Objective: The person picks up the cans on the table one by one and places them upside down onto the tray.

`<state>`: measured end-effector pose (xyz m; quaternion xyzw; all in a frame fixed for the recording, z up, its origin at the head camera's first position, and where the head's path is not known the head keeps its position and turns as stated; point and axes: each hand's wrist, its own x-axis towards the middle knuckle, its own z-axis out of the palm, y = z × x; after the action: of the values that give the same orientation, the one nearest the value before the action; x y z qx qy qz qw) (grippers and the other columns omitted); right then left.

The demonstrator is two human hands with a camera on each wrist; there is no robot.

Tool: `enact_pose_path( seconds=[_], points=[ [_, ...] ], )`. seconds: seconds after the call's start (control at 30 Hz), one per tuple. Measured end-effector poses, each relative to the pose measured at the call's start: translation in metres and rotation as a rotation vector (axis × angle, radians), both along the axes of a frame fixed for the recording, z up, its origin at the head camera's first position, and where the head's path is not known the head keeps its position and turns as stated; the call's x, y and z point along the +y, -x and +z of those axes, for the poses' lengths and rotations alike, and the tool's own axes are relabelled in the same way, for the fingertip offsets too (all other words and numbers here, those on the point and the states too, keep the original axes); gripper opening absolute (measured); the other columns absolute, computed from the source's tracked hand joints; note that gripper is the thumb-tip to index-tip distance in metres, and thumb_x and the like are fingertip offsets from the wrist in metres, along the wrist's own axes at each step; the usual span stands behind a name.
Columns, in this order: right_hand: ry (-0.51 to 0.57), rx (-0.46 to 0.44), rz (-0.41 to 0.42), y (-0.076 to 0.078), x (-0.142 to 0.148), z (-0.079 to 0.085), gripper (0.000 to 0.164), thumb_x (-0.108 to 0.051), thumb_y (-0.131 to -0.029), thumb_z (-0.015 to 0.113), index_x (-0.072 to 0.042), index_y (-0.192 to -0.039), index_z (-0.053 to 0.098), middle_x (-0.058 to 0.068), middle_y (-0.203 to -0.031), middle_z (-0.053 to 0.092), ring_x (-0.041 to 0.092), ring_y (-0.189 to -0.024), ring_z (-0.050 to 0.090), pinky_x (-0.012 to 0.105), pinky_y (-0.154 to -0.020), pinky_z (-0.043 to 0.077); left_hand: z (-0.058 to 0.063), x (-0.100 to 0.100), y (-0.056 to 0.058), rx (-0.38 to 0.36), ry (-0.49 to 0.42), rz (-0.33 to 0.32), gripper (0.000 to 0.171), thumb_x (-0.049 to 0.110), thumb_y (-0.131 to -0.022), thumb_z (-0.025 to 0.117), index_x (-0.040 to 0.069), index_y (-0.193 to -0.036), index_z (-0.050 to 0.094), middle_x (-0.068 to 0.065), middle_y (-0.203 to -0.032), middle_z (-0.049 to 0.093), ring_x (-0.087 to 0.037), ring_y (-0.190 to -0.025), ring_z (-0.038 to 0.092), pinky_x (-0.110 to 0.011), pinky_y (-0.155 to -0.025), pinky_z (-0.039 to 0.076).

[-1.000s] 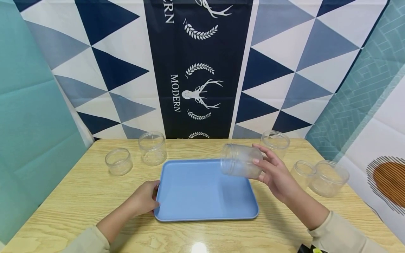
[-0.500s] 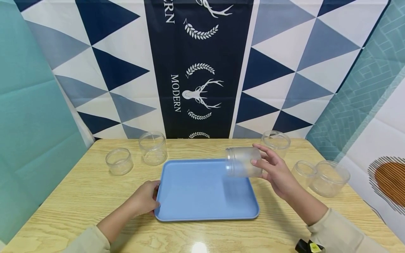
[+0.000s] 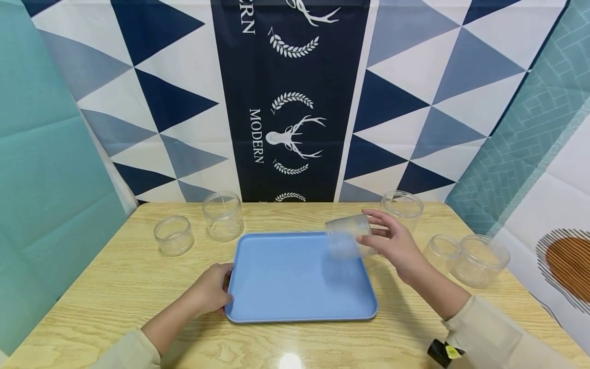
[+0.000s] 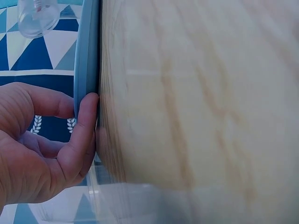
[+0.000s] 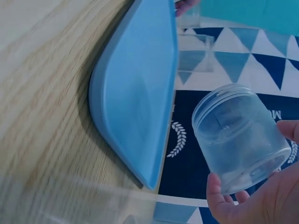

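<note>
A shallow blue tray lies on the wooden table. My left hand grips its left edge, and in the left wrist view the thumb and fingers pinch the tray rim. Over the tray's back right part, my right hand holds a clear plastic jar on its side by the base end. The jar's mouth faces left and dips slightly. In the right wrist view this lidless jar shows a threaded neck, with the fingers and thumb round its bottom.
At the back left stand a short clear jar and a taller one. Behind my right hand is another clear jar. Further right, a small jar and a wider one stand side by side. A patterned cloth backs the table.
The jar first drew slightly right and levelled, then moved back left with its mouth tipping a little downward. My right hand and sleeve shifted with it. The left hand and tray stayed put.
</note>
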<state>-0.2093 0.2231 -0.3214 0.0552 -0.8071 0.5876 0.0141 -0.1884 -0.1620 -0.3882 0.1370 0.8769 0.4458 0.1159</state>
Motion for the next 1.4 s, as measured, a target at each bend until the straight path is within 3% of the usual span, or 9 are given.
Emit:
enact_pose_path(
  seconds=[0.17, 0.3, 0.47, 0.6, 1.0, 1.4],
  points=[
    [-0.110, 0.032, 0.000, 0.005, -0.002, 0.002, 0.068, -0.016, -0.085, 0.075, -0.012, -0.146, 0.044, 0.017, -0.146, 0.038, 0.038, -0.124, 0.042, 0.043, -0.086, 0.053, 0.000, 0.001, 0.000, -0.002, 0.007, 0.007, 0.061, -0.024, -0.071, 0.058, -0.017, -0.131, 0.045, -0.013, -0.079, 0.054, -0.020, -0.064, 0.060, -0.033, -0.046, 0.055],
    [-0.242, 0.112, -0.004, 0.009, -0.004, 0.001, 0.068, -0.017, -0.083, 0.076, -0.012, -0.144, 0.048, 0.016, -0.147, 0.038, 0.043, -0.127, 0.040, 0.052, -0.089, 0.050, 0.000, 0.002, -0.001, -0.020, -0.004, 0.019, 0.065, -0.025, -0.071, 0.058, -0.017, -0.134, 0.043, -0.014, -0.086, 0.057, -0.021, -0.069, 0.062, -0.034, -0.046, 0.055],
    [-0.400, 0.259, 0.009, 0.017, -0.006, -0.005, 0.064, -0.015, -0.080, 0.078, -0.009, -0.139, 0.054, 0.017, -0.139, 0.047, 0.038, -0.125, 0.043, 0.059, -0.097, 0.040, 0.000, 0.002, -0.001, -0.023, -0.001, 0.022, 0.066, -0.025, -0.071, 0.057, -0.016, -0.134, 0.043, -0.015, -0.092, 0.059, -0.021, -0.069, 0.064, -0.034, -0.045, 0.055],
    [-0.490, 0.319, 0.027, 0.022, -0.008, -0.009, 0.062, -0.015, -0.078, 0.078, -0.010, -0.136, 0.057, 0.019, -0.134, 0.049, 0.037, -0.124, 0.043, 0.060, -0.098, 0.038, 0.000, 0.002, -0.001, -0.022, 0.004, 0.022, 0.067, -0.025, -0.071, 0.057, -0.016, -0.135, 0.042, -0.016, -0.093, 0.059, -0.021, -0.069, 0.063, -0.035, -0.045, 0.055],
    [-0.611, 0.409, 0.053, 0.033, -0.022, -0.009, 0.060, -0.015, -0.074, 0.079, -0.011, -0.132, 0.062, 0.023, -0.129, 0.051, 0.043, -0.120, 0.044, 0.060, -0.092, 0.040, 0.000, 0.002, -0.001, -0.033, 0.001, 0.038, 0.068, -0.025, -0.072, 0.057, -0.015, -0.137, 0.041, -0.016, -0.094, 0.059, -0.023, -0.072, 0.064, -0.035, -0.046, 0.055],
    [-0.717, 0.385, 0.065, 0.044, -0.025, -0.018, 0.063, -0.015, -0.070, 0.078, -0.011, -0.130, 0.064, 0.028, -0.130, 0.048, 0.049, -0.117, 0.042, 0.058, -0.086, 0.044, -0.001, 0.003, 0.000, -0.040, 0.006, 0.059, 0.071, -0.025, -0.071, 0.057, -0.014, -0.139, 0.040, -0.015, -0.095, 0.058, -0.023, -0.074, 0.062, -0.035, -0.045, 0.055]
  ],
)
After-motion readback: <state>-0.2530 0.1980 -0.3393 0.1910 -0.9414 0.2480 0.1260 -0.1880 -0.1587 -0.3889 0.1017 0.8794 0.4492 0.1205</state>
